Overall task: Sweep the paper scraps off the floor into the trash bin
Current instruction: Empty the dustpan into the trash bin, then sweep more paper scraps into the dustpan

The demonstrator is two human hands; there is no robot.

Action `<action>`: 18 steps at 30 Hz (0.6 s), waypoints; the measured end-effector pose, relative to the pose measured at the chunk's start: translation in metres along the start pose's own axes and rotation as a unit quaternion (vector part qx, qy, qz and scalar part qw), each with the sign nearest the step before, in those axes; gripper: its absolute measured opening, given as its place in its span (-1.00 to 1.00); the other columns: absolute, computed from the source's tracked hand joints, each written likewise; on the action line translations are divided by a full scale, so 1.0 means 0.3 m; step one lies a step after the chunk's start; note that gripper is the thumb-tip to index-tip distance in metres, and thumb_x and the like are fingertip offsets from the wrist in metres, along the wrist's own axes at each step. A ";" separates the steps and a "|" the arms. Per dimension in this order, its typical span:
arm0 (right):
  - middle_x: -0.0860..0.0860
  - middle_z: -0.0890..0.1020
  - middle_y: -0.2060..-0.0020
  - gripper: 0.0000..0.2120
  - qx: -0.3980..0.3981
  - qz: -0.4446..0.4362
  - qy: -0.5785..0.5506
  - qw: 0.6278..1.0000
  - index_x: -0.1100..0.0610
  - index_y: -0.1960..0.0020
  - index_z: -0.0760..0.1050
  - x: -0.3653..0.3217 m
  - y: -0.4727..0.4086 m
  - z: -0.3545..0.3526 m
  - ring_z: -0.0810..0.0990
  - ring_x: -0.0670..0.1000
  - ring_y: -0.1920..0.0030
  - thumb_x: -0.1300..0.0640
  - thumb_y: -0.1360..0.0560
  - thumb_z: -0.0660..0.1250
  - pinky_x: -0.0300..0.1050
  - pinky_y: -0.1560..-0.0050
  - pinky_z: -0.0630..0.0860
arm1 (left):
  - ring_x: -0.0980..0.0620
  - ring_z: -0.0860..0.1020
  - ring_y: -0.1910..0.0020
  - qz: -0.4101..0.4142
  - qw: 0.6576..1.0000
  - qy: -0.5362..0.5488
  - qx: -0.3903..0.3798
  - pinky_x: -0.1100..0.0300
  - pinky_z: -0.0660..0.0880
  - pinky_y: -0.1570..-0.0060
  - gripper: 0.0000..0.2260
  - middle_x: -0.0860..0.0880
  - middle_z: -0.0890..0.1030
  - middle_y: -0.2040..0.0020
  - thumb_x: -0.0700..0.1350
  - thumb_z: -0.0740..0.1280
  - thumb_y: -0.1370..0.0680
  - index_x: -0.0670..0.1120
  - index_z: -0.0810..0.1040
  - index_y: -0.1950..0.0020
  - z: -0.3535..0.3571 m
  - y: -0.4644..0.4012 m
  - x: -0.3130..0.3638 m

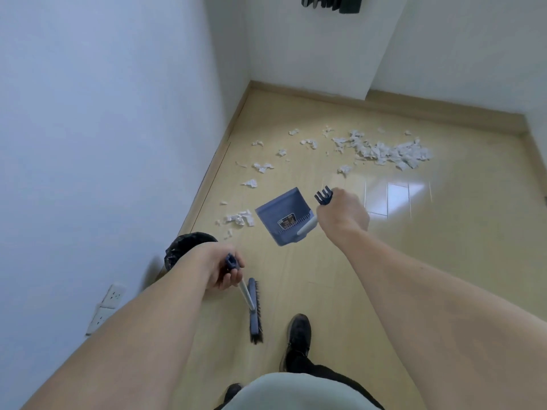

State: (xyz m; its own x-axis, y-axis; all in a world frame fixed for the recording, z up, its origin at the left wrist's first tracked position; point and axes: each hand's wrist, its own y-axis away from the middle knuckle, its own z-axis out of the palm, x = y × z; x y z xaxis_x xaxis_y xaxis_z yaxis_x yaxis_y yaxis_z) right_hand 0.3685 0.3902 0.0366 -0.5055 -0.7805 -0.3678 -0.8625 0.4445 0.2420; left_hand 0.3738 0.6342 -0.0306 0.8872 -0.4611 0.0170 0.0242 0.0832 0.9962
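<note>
While the paper scraps [381,150] lie strewn across the floor [444,232] in the upper middle of the frame, the left hand [217,269] grips the broom [254,310], fingers curled round its handle, and the right hand [344,213] clasps the dustpan [282,216], likely carried toward them; the trash bin [183,247] waits at lower left.

Dustpan [282,217] right of bin [185,247]; broom [255,310] nearer; scraps [384,150] beyond
</note>
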 end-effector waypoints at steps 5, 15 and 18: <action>-0.02 0.42 0.30 -0.88 -0.012 0.022 0.001 1.000 0.09 0.06 0.43 0.066 -0.178 -0.031 0.48 0.10 0.24 0.24 -0.44 0.21 -0.17 0.30 0.33 | 0.08 0.40 0.64 0.001 0.990 0.145 -0.001 0.34 0.37 0.69 -0.82 -0.07 0.44 0.42 -0.16 0.22 -0.60 -0.27 0.45 0.11 -0.010 0.003 0.163; 0.00 0.46 0.25 -0.87 -0.057 0.009 0.016 0.998 0.08 0.07 0.40 -0.014 -0.447 0.043 0.47 0.09 0.26 0.27 -0.45 0.19 -0.19 0.37 0.28 | 0.12 0.35 0.50 0.118 0.970 0.155 0.142 0.38 0.33 0.66 -0.86 -0.07 0.43 0.39 -0.17 0.18 -0.61 -0.23 0.45 0.03 -0.111 0.048 0.437; -0.01 0.48 0.31 -0.85 -0.086 -0.007 0.046 0.995 0.07 0.12 0.41 -0.067 -0.544 0.101 0.43 0.02 0.38 0.30 -0.40 0.18 -0.22 0.43 0.25 | 0.10 0.36 0.48 0.115 0.973 0.118 0.163 0.37 0.36 0.63 -0.90 -0.08 0.40 0.36 -0.20 0.13 -0.61 -0.20 0.40 0.02 -0.218 0.027 0.523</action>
State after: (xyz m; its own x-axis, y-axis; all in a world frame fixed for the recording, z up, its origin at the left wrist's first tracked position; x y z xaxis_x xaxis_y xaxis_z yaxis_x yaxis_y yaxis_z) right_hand 0.5186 0.3467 -0.0225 -0.4821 -0.8265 -0.2907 -0.8486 0.3580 0.3895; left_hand 0.5433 0.6205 -0.0253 0.9339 -0.2444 0.2608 -0.3007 -0.1430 0.9429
